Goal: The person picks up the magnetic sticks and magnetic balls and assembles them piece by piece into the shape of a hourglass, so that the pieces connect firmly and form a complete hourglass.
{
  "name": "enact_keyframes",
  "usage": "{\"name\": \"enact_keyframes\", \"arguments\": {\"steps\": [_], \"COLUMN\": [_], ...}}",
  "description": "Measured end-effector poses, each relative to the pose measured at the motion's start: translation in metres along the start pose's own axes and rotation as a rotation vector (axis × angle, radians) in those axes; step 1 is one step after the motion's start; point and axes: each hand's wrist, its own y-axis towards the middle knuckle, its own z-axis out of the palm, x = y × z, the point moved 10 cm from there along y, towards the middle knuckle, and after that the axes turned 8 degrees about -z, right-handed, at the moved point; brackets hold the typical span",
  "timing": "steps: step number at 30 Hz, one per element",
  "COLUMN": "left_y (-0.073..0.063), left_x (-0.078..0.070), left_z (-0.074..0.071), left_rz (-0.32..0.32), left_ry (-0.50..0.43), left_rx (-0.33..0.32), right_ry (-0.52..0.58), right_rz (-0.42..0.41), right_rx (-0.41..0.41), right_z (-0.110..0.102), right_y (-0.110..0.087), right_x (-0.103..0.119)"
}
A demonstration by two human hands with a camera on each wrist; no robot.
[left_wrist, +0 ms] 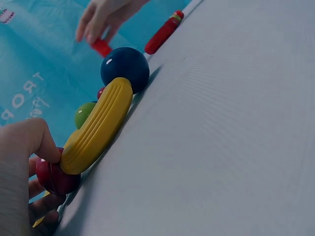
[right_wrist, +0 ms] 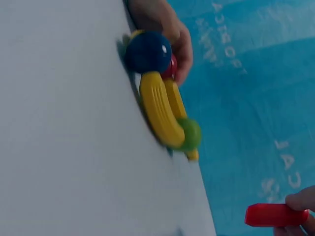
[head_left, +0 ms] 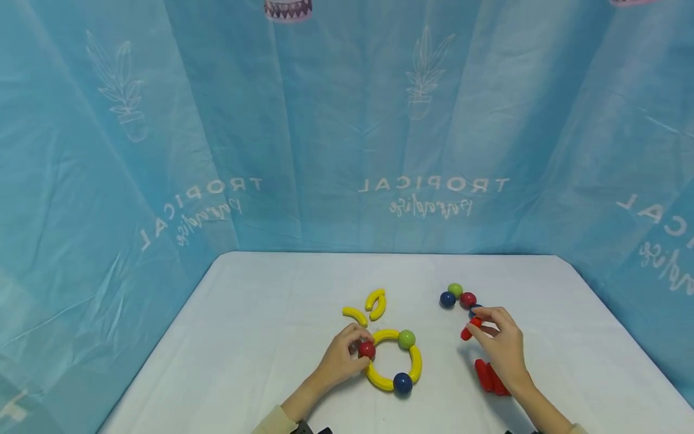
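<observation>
My left hand (head_left: 343,354) grips a red ball (head_left: 367,350) with thumb and fingers around it. That ball sits at the left side of a ring on the table. Curved yellow pieces (head_left: 415,364) join it with a green ball (head_left: 406,339) at the back and a dark blue ball (head_left: 403,384) at the front. Over the right part of the table, my right hand (head_left: 501,345) pinches a short red rod (right_wrist: 269,215) between thumb and fingers, one end sticking out. More red rods (head_left: 482,375) lie below that hand, partly covered by it.
Three loose curved yellow pieces (head_left: 355,316) lie behind the ring. At the back right is a cluster of balls: green (head_left: 455,290), dark blue (head_left: 447,300), red (head_left: 468,299) and another blue (head_left: 475,310) partly behind the right fingers. A blue printed curtain (head_left: 347,120) surrounds the white table (head_left: 271,289).
</observation>
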Motion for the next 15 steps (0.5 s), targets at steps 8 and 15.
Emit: {"name": "enact_keyframes", "arguments": {"steps": [8, 15], "left_y": [0.000, 0.000], "left_x": [0.000, 0.000], "left_z": [0.000, 0.000], "left_rz": [-0.011, -0.012], "left_ry": [0.004, -0.004], "left_rx": [0.003, 0.005], "right_ry": [0.140, 0.134], "right_rz": [-0.160, -0.212], "right_rx": [0.169, 0.273], "right_z": [0.073, 0.107], "right_y": [0.010, 0.004], "right_x": [0.041, 0.047]}}
